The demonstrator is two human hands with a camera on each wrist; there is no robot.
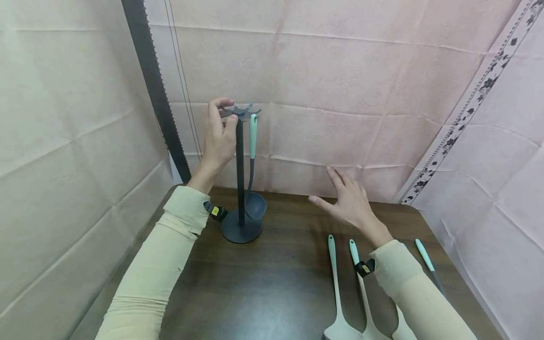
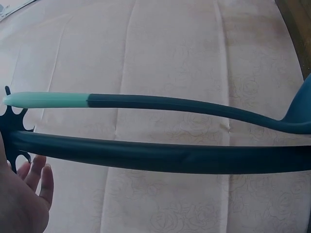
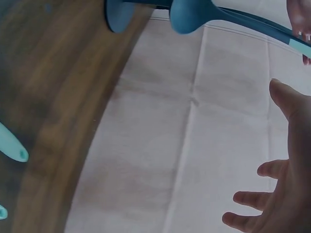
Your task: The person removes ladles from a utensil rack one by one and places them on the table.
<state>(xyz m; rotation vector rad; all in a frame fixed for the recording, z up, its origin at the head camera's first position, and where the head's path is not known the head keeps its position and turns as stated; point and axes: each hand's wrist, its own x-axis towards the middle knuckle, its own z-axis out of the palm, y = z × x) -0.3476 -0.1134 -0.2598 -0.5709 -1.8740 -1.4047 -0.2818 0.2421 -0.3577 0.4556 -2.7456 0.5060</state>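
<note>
A dark utensil stand [image 1: 240, 174] with a round base and a ring of hooks at its top stands upright on the table. My left hand [image 1: 221, 139] holds the hook ring [image 1: 241, 112], its thumb and fingers at the left side of it. From one hook hangs a ladle [image 1: 256, 205] with a mint handle and dark bowl, bowl down beside the pole. In the left wrist view, the ladle's handle [image 2: 53, 100] runs alongside the pole [image 2: 170, 156]. My right hand [image 1: 350, 203] hovers over the table's back part, fingers spread, holding nothing.
On the table [image 1: 263, 293] at the right lie a pale utensil with a mint handle [image 1: 335, 278], another similar one [image 1: 363, 297], and a mint-handled dark utensil [image 1: 427, 257]. My right sleeve [image 1: 420, 288] covers part of them. Cloth hangings [image 1: 318, 94] surround the table's back and sides.
</note>
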